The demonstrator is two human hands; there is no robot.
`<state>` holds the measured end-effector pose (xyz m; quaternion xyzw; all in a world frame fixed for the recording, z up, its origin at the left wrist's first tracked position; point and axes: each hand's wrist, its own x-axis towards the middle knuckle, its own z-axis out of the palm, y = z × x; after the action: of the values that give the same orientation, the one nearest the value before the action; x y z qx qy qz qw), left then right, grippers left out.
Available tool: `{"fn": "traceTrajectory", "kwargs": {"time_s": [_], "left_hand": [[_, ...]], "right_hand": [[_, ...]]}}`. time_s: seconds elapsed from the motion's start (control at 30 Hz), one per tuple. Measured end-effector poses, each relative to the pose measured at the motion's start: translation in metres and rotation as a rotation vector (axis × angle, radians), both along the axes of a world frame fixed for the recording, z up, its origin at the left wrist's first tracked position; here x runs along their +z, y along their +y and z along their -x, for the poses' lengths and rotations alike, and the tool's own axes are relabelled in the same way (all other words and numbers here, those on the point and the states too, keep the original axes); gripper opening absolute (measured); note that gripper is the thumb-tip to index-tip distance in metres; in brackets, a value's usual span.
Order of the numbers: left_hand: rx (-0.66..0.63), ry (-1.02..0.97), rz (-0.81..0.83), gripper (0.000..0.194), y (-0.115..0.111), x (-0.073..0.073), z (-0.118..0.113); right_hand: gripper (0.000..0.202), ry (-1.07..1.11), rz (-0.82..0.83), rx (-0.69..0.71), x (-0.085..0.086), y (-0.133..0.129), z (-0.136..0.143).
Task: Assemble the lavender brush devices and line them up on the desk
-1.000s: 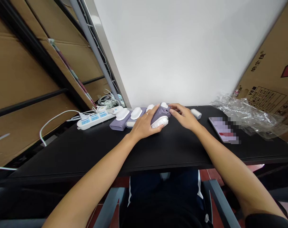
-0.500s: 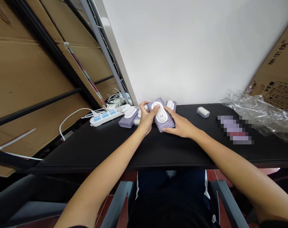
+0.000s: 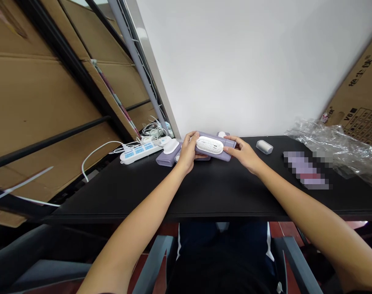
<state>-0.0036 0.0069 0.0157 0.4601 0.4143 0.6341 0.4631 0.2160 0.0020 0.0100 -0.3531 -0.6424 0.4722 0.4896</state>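
A purple, slab-shaped device [image 3: 221,157] is held up over the black table between both hands. On its facing side is a white oval part [image 3: 209,145] with a textured surface. My left hand [image 3: 188,154] grips the left end, thumb on top near the oval. My right hand [image 3: 245,155] pinches the right end between thumb and fingers. Left of them lies a similar purple device [image 3: 165,160] bearing a white rounded piece [image 3: 171,146]. Another white-topped piece [image 3: 221,134] shows partly behind the held device. Items under my left hand are mostly hidden.
A white power strip [image 3: 139,153] with tangled cables lies at the left on the black table [image 3: 235,192]. To the right are a small white capped cylinder [image 3: 264,146], a pixelated flat object [image 3: 306,169], crumpled clear plastic [image 3: 339,143] and a cardboard box [image 3: 357,102].
The held device has turned from a steep slant to lying nearly lengthwise across. My right hand has shifted right to its end. The white oval now shows a textured face.
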Motion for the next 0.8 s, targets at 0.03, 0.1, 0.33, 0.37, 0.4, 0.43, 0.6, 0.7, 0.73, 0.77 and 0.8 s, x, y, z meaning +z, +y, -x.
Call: {"fn": "traceTrajectory", "kwargs": {"time_s": [0.03,0.1,0.33,0.37,0.4,0.43,0.6,0.7,0.73,0.77,0.8], "left_hand": [[-0.014,0.02,0.014,0.038,0.0,0.0,0.001],[-0.006,0.035,0.02,0.036,0.002,-0.001,0.002],[0.096,-0.017,-0.066,0.041,0.007,-0.005,0.001],[0.097,-0.018,-0.07,0.042,0.007,-0.005,0.001],[0.096,-0.019,-0.073,0.042,0.007,-0.005,0.0],[0.096,-0.023,-0.077,0.042,0.007,-0.005,0.0],[0.118,-0.054,-0.122,0.044,0.008,-0.006,0.0],[0.117,-0.048,-0.159,0.045,0.01,-0.008,0.001],[0.118,-0.045,-0.173,0.045,0.011,-0.008,0.002],[0.122,-0.043,-0.184,0.044,0.012,-0.009,0.002],[0.13,-0.046,-0.189,0.044,0.013,-0.009,0.002]], "right_hand": [[0.057,-0.004,-0.001,0.005,0.0,0.0,0.0],[0.057,-0.016,0.003,0.009,0.0,-0.001,0.001],[0.059,-0.15,0.013,0.073,0.002,-0.002,-0.001],[0.057,-0.168,-0.004,0.072,0.001,-0.002,-0.002],[0.055,-0.188,-0.032,0.068,0.001,-0.002,-0.003],[0.053,-0.213,-0.072,0.061,0.001,-0.001,-0.003],[0.051,-0.292,-0.233,0.042,-0.001,-0.003,-0.004],[0.049,-0.299,-0.25,0.037,0.0,-0.005,-0.003],[0.049,-0.309,-0.26,0.022,0.001,-0.007,-0.002],[0.048,-0.316,-0.272,0.007,0.001,-0.007,-0.001],[0.048,-0.313,-0.283,-0.006,0.002,-0.008,0.0]]}}
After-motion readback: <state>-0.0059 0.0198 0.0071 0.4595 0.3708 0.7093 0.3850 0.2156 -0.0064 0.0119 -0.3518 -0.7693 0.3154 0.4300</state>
